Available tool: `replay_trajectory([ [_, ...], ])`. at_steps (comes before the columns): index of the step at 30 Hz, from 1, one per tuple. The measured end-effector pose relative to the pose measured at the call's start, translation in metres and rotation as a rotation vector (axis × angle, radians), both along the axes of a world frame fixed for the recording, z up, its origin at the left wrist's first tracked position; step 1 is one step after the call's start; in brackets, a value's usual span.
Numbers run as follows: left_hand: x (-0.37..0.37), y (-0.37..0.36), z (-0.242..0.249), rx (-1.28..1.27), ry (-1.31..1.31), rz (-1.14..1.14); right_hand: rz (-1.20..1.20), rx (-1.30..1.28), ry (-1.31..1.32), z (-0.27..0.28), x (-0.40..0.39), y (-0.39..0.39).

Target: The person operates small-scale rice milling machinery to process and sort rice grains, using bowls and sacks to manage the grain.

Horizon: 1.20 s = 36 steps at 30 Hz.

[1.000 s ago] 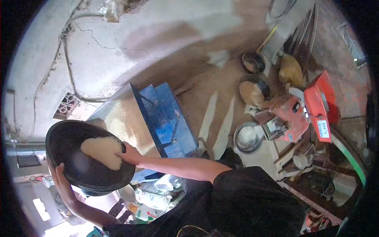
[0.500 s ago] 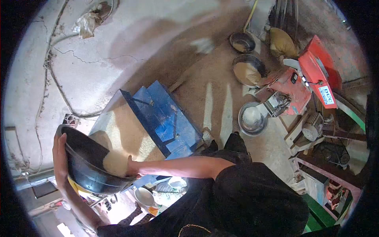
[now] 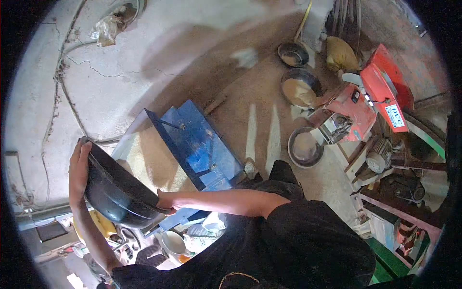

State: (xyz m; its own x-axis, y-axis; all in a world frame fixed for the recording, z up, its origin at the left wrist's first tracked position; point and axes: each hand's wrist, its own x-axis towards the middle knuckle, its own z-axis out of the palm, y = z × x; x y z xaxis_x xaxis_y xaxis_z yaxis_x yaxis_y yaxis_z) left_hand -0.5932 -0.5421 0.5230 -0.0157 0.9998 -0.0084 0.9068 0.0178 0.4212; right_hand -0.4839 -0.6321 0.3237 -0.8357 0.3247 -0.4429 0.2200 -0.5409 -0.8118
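Note:
A large black plastic basin (image 3: 120,188) is tipped steeply on its side above the hopper of a blue machine (image 3: 195,139), its mouth turned toward the hopper and its inside hidden. My left hand (image 3: 79,168) is closed on the basin's upper far rim, fingers along the outside. At the near lower rim, my right hand (image 3: 166,201) grips the edge. Pale grain, like rice (image 3: 156,161), fills the hopper beneath the tilted basin.
A red milling machine (image 3: 353,113) stands to the right, with a metal bowl (image 3: 291,147) under its spout. Two black tubs (image 3: 319,86) and a tan sack (image 3: 340,54) are behind it. An electric motor (image 3: 379,155) sits low on the right. A cream bowl (image 3: 174,242) lies below.
The basin has tilted further over toward the hopper, and the grain that showed inside it is out of sight. My left hand has risen with the rim; my right hand stays at the lower rim.

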Motion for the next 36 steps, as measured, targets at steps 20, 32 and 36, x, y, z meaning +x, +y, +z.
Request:
replay_trajectory([
  [20, 0.116, -0.125, 0.013, 0.577, -0.11, 0.248, -0.897, 0.373, 0.088, -0.055, 0.147, 0.104],
  [32, 0.296, 0.027, -0.237, 0.098, -0.973, 0.52, -1.043, 0.231, -0.514, -0.251, 0.39, 0.102],
  [36, 0.322, 0.073, -0.419, -0.245, -1.081, 0.504, -1.133, 0.146, -0.719, -0.359, 0.439, 0.051],
])
